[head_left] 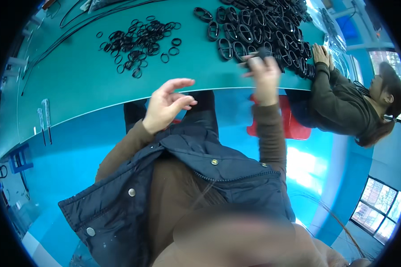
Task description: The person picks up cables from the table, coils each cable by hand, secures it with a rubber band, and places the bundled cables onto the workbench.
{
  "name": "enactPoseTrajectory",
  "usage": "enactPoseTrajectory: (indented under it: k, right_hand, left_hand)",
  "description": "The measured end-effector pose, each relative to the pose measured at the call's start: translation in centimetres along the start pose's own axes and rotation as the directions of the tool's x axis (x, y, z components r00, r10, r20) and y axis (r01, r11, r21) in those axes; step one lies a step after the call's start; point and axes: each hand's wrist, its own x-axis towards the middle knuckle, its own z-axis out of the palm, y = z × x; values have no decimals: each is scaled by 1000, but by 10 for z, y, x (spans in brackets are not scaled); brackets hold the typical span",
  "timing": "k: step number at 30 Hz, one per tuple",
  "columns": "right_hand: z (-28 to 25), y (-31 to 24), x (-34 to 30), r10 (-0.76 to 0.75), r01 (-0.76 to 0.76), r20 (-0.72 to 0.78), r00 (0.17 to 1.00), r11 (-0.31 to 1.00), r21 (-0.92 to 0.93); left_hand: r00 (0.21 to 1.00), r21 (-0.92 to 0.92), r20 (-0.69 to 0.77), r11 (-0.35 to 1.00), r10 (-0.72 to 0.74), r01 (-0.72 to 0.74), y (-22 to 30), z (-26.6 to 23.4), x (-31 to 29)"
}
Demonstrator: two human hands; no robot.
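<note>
A: What are the hands doing?
B: The left hand [161, 108] is by the worktop's near edge, fingers loosely curled, thumb and forefinger apart. The right hand [266, 78] is blurred at the near side of a heap of black, oval-coiled cables [265, 31]. Something dark shows at its fingers, but I cannot tell whether they grip it.
A: Where do the cables lie?
B: Far right, crowded together. Left of them is a loose scatter of small, thin black rings [151, 38].
A: Anything in containers?
B: There is crumpled clear plastic [338, 38] at the far right, perhaps bags; I can't make out the contents.
A: And the surface?
B: A smooth green worktop [191, 55]. Two slim tools with pale handles [47, 112] lie at its left, by the near edge.
A: The room?
B: Bright blue floor [84, 142], a red plastic stool [298, 127] on the right, and a dark-framed window [378, 209] beyond. A co-worker in dark green sleeves [343, 107] sits at the right, hands by the cables.
</note>
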Motion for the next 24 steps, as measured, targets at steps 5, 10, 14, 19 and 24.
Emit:
enactPoseTrajectory:
  k: [5, 10, 14, 19, 24]
  right_hand:
    - [-232, 17, 125, -556, 137, -152, 817, 443, -886]
    - [-361, 32, 211, 121, -273, -502, 857, 931, -242]
    - [-363, 46, 274, 200, -361, -553, 809, 911, -199]
    - [-425, 83, 331, -163, -525, -561, 812, 218, -823]
    - [-482, 118, 346, -298, -392, -274, 914, -478, -786]
  left_hand:
    - [975, 136, -216, 991, 48, -18, 4, -48, -4]
    - [905, 145, -426, 988, 9, 58, 14, -75, -14]
    - [833, 147, -553, 986, 14, 81, 20, -92, -26]
    - [774, 229, -631, 967, 62, 109, 41, -113, -13]
    - [787, 545, -585, 814, 197, 202, 69, -174, 16]
